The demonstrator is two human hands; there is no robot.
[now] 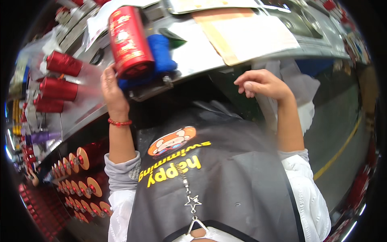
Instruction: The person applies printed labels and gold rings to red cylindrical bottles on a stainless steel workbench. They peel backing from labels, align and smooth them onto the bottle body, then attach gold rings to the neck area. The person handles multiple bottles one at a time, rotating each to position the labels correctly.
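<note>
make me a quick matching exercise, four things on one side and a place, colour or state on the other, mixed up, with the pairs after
Things:
1. large cylinder
2. left hand
3. right hand
4. apron

Descriptions:
A. fingers loosely curled, well apart from the cylinder
B. black, in the lower middle of the picture
C. red with gold markings
D. at the cylinder's lower left side

Pairs: 1-C, 2-D, 3-A, 4-B

Your glossy red cylinder (pixel 130 42), patterned in gold, lies on its side against blue padding (pixel 162 52) on the bench (pixel 199 52), one round end facing you.
</note>
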